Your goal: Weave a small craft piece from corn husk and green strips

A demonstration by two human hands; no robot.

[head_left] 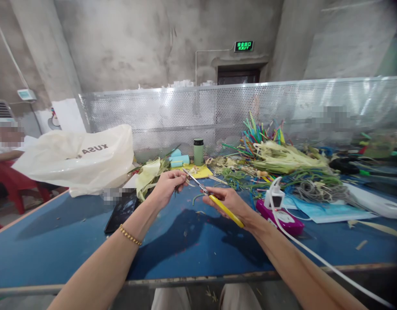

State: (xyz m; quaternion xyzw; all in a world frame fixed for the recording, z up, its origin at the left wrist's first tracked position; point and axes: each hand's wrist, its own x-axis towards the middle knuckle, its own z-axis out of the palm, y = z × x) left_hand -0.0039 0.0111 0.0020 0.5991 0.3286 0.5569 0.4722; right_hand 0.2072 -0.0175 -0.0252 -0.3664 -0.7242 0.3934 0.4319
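My right hand [226, 200] grips a pair of scissors [224, 210] with yellow handles. Their slim metal blades point up and left, with the tips beside the fingers of my left hand [169, 185]. That hand is pinched together on something small and pale that I cannot make out clearly, and a gold bead bracelet [130, 235] circles the wrist. Both hands are above the blue tabletop [172, 249]. A short green strand lies by the right fingertips. Just left of my left hand is a pale green husk-like sheet [148, 174].
A white plastic bag [79, 157] and a dark tablet [121, 211] occupy the left side. A green bottle [198, 151] stands at the back. On the right are husks [289, 157], tangled cords [317, 191], and a purple power strip [282, 219] with a trailing white cable. A person sits far left.
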